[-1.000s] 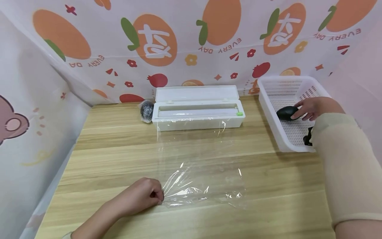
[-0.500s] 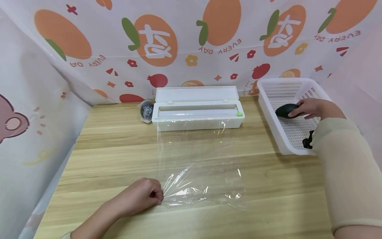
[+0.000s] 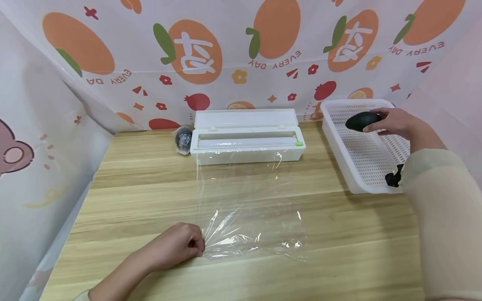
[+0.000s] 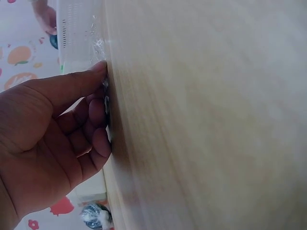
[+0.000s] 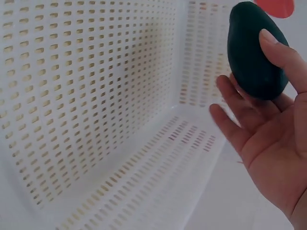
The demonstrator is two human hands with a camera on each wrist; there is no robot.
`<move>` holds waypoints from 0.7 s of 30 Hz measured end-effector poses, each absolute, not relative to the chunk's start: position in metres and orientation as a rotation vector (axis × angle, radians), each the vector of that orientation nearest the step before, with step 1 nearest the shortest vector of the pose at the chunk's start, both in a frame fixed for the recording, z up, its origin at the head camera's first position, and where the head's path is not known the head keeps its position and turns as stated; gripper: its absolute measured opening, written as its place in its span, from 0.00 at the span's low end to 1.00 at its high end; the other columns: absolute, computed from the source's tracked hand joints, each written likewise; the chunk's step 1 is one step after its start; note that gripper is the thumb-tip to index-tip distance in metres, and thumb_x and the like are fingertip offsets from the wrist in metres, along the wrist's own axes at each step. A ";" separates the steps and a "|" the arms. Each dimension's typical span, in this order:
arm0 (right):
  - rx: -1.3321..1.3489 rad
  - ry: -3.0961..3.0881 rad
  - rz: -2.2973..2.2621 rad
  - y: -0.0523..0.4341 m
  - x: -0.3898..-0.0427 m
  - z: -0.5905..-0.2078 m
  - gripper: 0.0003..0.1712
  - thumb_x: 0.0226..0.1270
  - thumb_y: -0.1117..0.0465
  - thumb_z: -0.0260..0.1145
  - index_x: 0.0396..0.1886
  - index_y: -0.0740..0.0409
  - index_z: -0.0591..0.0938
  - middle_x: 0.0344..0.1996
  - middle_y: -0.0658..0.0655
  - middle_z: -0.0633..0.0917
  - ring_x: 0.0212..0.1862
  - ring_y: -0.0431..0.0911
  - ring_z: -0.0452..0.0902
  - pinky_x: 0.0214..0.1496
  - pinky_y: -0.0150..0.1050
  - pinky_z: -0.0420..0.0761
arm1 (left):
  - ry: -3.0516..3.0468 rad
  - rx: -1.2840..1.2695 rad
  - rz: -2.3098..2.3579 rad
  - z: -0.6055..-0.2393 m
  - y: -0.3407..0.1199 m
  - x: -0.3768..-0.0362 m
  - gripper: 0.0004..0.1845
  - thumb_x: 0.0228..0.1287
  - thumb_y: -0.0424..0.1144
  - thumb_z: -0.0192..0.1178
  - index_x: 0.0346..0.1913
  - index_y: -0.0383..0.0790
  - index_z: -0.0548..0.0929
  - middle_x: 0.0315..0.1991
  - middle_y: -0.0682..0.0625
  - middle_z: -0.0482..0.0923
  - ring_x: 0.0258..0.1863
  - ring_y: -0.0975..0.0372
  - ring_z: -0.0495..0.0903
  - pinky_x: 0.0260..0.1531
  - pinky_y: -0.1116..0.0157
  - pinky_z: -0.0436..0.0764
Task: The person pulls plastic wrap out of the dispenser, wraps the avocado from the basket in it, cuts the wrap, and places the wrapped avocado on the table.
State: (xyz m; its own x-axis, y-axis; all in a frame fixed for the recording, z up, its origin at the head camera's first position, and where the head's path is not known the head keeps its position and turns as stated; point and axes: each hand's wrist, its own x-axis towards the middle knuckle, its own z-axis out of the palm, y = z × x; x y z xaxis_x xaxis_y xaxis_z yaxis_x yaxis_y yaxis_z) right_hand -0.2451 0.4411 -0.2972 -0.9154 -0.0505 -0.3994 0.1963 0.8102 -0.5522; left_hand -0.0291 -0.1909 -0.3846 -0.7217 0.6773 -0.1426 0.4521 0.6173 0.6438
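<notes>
Backdrop: fruit-print sheet hangs behind a wood-grain counter (image 3: 150,184); we note "EVERY DAY" lettering on it.
Left hand: our left hand (image 3: 177,248) rests on the counter, fingers curled, pinching the near left corner of the cling film sheet (image 3: 248,209); the left wrist view shows thumb and fingers (image 4: 96,112) closed on the film edge.
Film: sheet runs flat from the white cling film dispenser (image 3: 246,146), lid open, towards us; wrinkled at the pinched end.
Right hand: our right hand (image 3: 395,122) holds a dark avocado (image 3: 362,121) above the white perforated basket (image 3: 339,129); thumb over it, fingers beneath, as the right wrist view shows (image 5: 254,50).
Key relation: avocado is clear of the basket floor; the film lies to its left and nearer us. Long axis runs roughly left-right in the head view. The right hand alone carries it; the left is well apart.
Other: a wrapped dark ball (image 3: 183,139) just beside the dispenser's left end; a small black item (image 3: 393,179) in the basket's near corner, kind unclear.
</notes>
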 end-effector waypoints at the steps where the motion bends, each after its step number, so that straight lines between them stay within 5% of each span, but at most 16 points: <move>1: 0.104 2.626 -0.812 0.440 -0.244 -0.294 0.56 0.60 0.39 0.69 0.76 0.63 0.53 0.66 0.73 0.61 0.62 0.64 0.62 0.61 0.58 0.76 | 2.472 0.901 0.832 -0.384 -0.191 -0.029 0.14 0.51 0.29 0.70 0.22 0.54 0.82 0.26 0.66 0.77 0.27 0.77 0.72 0.28 0.73 0.76; 10: 0.119 2.797 -0.823 0.420 -0.230 -0.270 0.57 0.55 0.35 0.72 0.73 0.63 0.59 0.63 0.72 0.68 0.59 0.66 0.62 0.55 0.64 0.73 | 2.477 0.900 0.809 -0.383 -0.190 -0.030 0.13 0.52 0.30 0.70 0.23 0.55 0.83 0.26 0.67 0.77 0.27 0.77 0.72 0.28 0.73 0.76; 21: 0.047 2.941 -1.027 0.367 -0.198 -0.248 0.48 0.54 0.42 0.76 0.71 0.53 0.67 0.59 0.63 0.73 0.55 0.56 0.67 0.39 0.30 0.75 | 2.473 0.903 0.811 -0.384 -0.190 -0.029 0.13 0.51 0.30 0.71 0.23 0.55 0.83 0.26 0.67 0.76 0.27 0.77 0.72 0.28 0.73 0.76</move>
